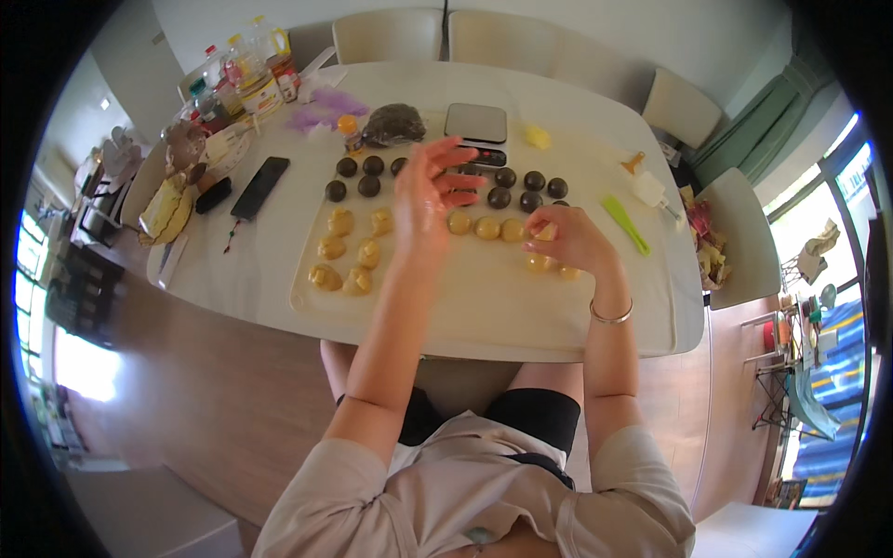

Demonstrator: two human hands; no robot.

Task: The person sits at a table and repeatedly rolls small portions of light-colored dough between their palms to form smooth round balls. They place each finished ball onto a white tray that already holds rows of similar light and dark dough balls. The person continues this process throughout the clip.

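My left hand is raised over the middle of a pale baking mat, its fingers apart and nothing in it. Behind it are dark brown filling balls, several of them in two rows on each side. My right hand is low at the right end of a row of smooth yellow dough balls, thumb and fingertips curled around one; whether it grips that ball is not clear. More yellow balls lie just beneath this hand. On the left sit several dough pieces topped with paler lumps.
Behind the balls are a kitchen scale, a bagged dark mass and an orange-capped bottle. A green spatula lies right. A phone, a basket and oil bottles occupy the left side.
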